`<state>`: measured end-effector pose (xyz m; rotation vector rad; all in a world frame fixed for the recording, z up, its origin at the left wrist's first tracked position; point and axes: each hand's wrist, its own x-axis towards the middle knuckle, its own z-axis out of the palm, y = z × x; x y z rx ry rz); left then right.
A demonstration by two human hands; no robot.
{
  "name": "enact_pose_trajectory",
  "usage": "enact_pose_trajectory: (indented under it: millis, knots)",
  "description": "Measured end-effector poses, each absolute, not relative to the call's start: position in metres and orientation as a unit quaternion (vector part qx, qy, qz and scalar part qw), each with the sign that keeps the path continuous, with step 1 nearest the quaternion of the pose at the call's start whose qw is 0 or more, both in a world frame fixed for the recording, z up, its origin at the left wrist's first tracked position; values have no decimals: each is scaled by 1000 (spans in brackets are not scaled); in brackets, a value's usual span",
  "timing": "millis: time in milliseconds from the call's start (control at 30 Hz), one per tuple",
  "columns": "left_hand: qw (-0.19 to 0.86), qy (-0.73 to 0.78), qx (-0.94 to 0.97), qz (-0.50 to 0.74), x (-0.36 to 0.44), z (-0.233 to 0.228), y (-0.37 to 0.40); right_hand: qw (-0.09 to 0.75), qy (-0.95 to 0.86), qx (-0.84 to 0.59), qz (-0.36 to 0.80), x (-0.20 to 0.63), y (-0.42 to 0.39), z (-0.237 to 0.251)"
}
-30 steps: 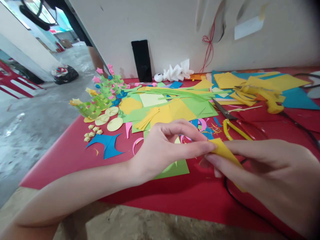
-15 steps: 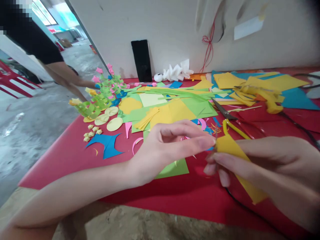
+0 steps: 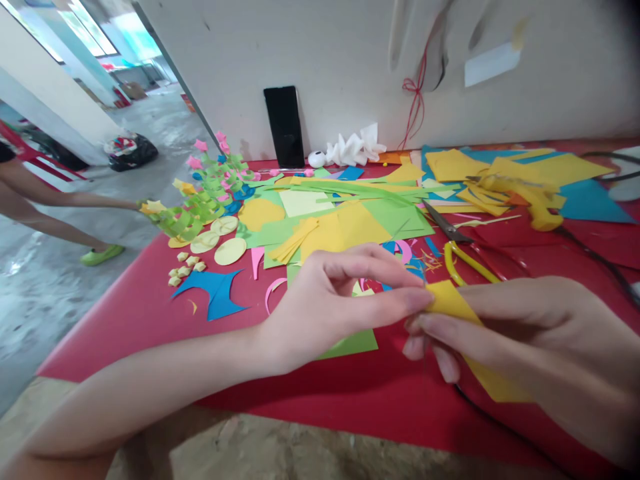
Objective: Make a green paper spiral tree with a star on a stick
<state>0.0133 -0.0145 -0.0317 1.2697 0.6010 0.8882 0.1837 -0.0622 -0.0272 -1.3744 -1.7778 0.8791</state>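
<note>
A yellow paper strip (image 3: pixel 453 298) is held between my two hands above the red tabletop (image 3: pixel 320 393). The thumb and index finger of my left hand (image 3: pixel 345 300) pinch its upper left end. My right hand (image 3: pixel 530 340) grips the same strip with thumb and fingers, and its lower part slants down below the palm. Something thin and dark shows near the pinched end, too small to name. Just behind my hands lie scissors (image 3: pixel 470 257) with yellow and red handles. Green paper (image 3: pixel 357 343) lies partly hidden under my left hand.
Curled paper flowers (image 3: pixel 200 200), small folded stars (image 3: pixel 185 269), pale paper discs (image 3: pixel 230 251) and a blue scrap (image 3: pixel 215 290) are at left. A phone (image 3: pixel 284 127) leans on the wall. A yellow glue gun (image 3: pixel 537 193) with black cable lies right. Another person's hand (image 3: pixel 143 205) reaches the flowers.
My left fingertips have closed further onto the strip's end, and the strip has tilted slightly. The other person has moved left and lower, an arm now stretched to the paper flowers.
</note>
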Motion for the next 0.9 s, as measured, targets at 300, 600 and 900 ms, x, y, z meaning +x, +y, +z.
enact_pose_trajectory:
  millis: [300,600,900]
  knots:
    - [667,264,566,406,14,-35,-14,388,-673,-495,391,179,-56,-28]
    - [688,266,507,445,16,-37,-14,367,-777,-499,113,181,-58,-31]
    - [702,264,509,423,14,-40,-16,431,-743,-487,159,170,-60,-33]
